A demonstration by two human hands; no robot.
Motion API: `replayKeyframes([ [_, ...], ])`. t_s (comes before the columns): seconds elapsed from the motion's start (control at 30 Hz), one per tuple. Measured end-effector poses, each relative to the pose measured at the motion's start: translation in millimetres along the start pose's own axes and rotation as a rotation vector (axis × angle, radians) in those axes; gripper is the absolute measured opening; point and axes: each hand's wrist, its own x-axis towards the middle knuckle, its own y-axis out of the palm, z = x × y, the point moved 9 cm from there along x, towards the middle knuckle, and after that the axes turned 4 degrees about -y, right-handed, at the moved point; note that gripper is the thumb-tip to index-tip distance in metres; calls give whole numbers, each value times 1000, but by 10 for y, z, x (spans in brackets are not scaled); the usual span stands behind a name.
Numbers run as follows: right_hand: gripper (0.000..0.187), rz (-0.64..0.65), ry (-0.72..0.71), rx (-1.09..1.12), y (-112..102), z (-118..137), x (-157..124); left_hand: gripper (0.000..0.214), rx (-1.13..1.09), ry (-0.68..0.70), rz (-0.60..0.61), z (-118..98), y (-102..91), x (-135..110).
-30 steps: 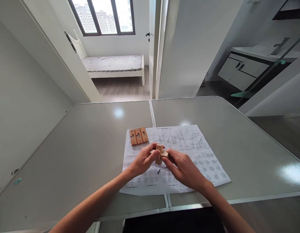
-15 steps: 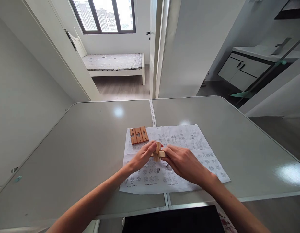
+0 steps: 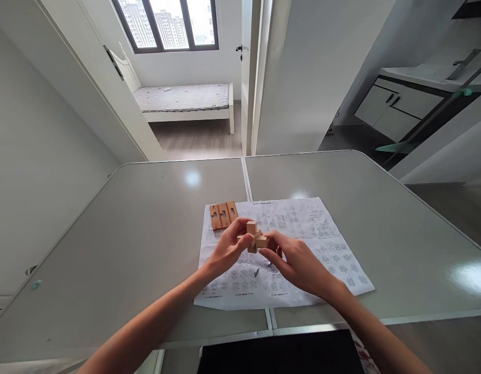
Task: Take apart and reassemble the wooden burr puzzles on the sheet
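A small light-wood interlocking burr puzzle (image 3: 252, 228), its bars crossing one another, is held just above a printed sheet. My left hand (image 3: 229, 246) grips it from the left, thumb across the front and fingers curled behind. At its right end, my right hand (image 3: 303, 259) has thumb and forefinger around a protruding bar; part of the grip is hidden. Below lies the white paper sheet (image 3: 337, 265), covered in small line diagrams. Flat reddish-brown wooden pieces (image 3: 224, 216) with cut-out slots rest side by side on its upper left, behind my left hand.
The sheet lies on a grey table (image 3: 155, 234) with a pale metal seam (image 3: 246, 179) down its middle. Small dark scraps (image 3: 256, 272) sit on the paper. A black surface (image 3: 279, 353) is below the near edge. Beyond are a bed (image 3: 186, 98) and a sink cabinet (image 3: 404, 104).
The puzzle has been tilted, so one bar now stands up higher at the top. My left thumb has come round to its front, and my right fingers have spread slightly.
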Motion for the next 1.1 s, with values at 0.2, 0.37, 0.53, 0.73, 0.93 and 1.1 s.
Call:
replayKeyframes([
  [0.2,29,-47,88,174,-15,-41,-38,69,-23,56,33,19,29,2],
  [0.37,30,-117,108,90,-66,-131,-76,65,42,113,78,3,67,4],
  [0.53,29,-148,98,2,-43,-174,-111,63,88,137,48,-51,53,4],
  [0.73,26,-208,91,-8,-39,-139,-100,61,69,132,36,-34,52,4],
  [0.93,31,-169,167,344,1,-194,-113,61,28,63,45,41,60,-8],
  [1.1,40,-93,269,779,167,-348,-143,64,25,42,119,12,135,-28],
])
